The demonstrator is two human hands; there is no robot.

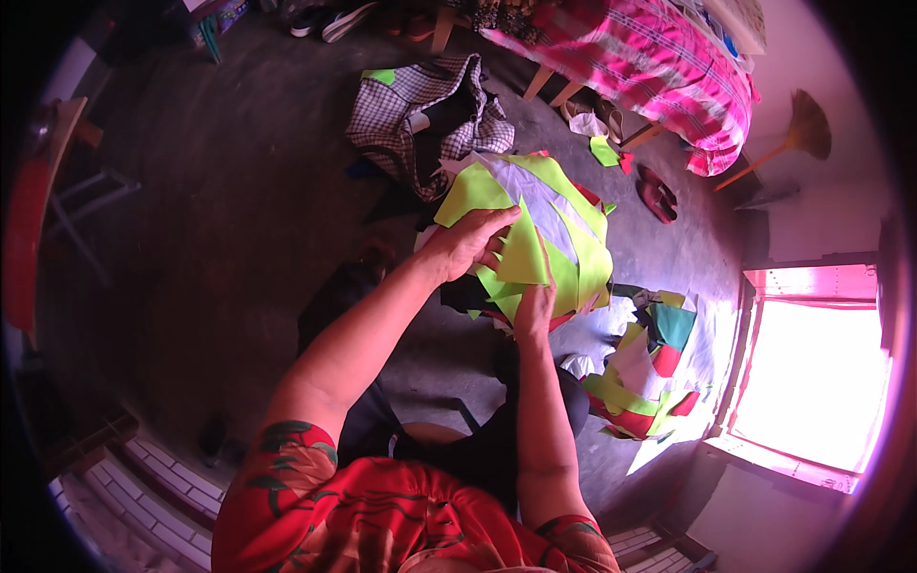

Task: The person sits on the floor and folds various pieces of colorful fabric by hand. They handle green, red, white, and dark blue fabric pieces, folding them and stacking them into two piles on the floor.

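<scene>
In front of me is a heap of cloth scraps (576,212), mostly yellow-green and white with some red at the edges. Above its near side I hold a pointed yellow-green cloth piece (524,254). My left hand (466,244) grips its left edge, thumb on top and the other fingers curled beneath. At the lower right edge, my right hand (535,306) pinches the same piece; its fingertips are partly hidden by the cloth. What supports the heap is hidden.
A checked cloth bag (396,105) lies on the floor beyond the heap. More scraps (635,387) are piled at right, near a bright window (812,382). A pink plaid cloth (659,67) drapes over furniture at far right, shoes (657,194) nearby. A broom (798,129) leans against the wall.
</scene>
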